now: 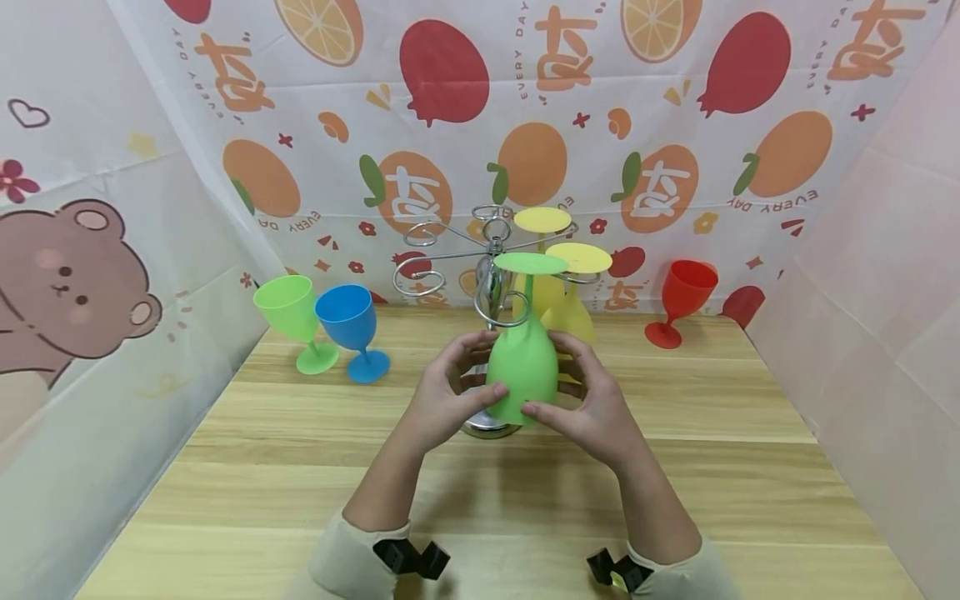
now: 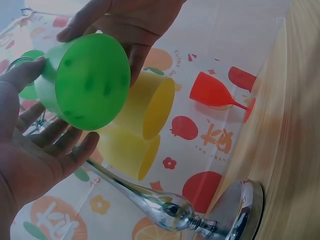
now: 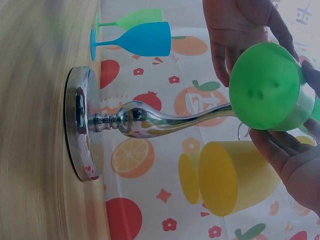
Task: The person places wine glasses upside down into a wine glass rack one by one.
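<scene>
Between my left hand (image 1: 442, 392) and my right hand (image 1: 600, 404) is a green goblet (image 1: 522, 375), held upside down with its foot at the top. Thumbs rest on the near side of its bowl, and the fingers curve round the sides. Its stem stands at the front ring of a chrome glass rack (image 1: 491, 283), the foot above that ring. Two yellow goblets (image 1: 570, 315) hang upside down from the rack just behind it. Seen from below in both wrist views, the green goblet's round mouth (image 2: 92, 82) faces down.
Upright on the wooden table (image 1: 300, 500) at the left stand a light green goblet (image 1: 287, 307) and a blue goblet (image 1: 348, 318). A red goblet (image 1: 686, 287) stands at the back right. Several curled rack arms (image 1: 423, 283) reach out to the left. Printed cloth (image 1: 442, 71) hangs behind.
</scene>
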A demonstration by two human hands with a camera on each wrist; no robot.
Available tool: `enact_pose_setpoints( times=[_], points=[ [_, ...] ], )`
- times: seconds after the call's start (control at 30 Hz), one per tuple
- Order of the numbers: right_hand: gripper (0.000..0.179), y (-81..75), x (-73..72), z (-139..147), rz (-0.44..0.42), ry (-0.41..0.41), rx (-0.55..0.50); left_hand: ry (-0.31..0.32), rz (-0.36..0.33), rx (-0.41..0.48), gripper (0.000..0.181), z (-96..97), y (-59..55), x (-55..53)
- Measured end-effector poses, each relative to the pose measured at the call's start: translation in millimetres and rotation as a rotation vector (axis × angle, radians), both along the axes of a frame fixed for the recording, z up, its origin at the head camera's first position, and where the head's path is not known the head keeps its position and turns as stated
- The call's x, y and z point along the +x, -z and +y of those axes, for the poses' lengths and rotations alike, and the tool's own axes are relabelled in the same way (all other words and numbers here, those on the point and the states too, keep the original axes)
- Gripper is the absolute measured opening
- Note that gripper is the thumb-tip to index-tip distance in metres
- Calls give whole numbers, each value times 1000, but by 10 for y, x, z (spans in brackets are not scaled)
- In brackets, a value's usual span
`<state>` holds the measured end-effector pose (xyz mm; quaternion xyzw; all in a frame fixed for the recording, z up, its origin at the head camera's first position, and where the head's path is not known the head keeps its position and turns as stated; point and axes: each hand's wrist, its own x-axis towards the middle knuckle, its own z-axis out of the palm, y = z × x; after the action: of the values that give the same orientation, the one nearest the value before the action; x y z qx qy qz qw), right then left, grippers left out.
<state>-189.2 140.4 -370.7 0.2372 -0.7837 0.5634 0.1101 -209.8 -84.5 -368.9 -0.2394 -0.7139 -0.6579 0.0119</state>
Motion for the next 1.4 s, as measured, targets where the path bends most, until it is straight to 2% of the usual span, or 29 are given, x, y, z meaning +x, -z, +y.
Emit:
enact_pose_setpoints(
  times=[0.37, 0.7, 0.97, 1.4],
  points=[
    [81, 13, -29, -18, 45, 11, 37, 24, -48, -47, 65, -65, -1, -49],
    [80, 8, -44, -40, 113, -5, 62, 63, -72, -52, 72, -112, -50, -46],
    [81, 2, -34, -43, 140, -26, 80, 93, -30, -75, 74, -138, -36, -61],
    [82, 26, -27, -40, 158, -39, 84, 104, 0, -75, 76, -143, -27, -38]
  ],
)
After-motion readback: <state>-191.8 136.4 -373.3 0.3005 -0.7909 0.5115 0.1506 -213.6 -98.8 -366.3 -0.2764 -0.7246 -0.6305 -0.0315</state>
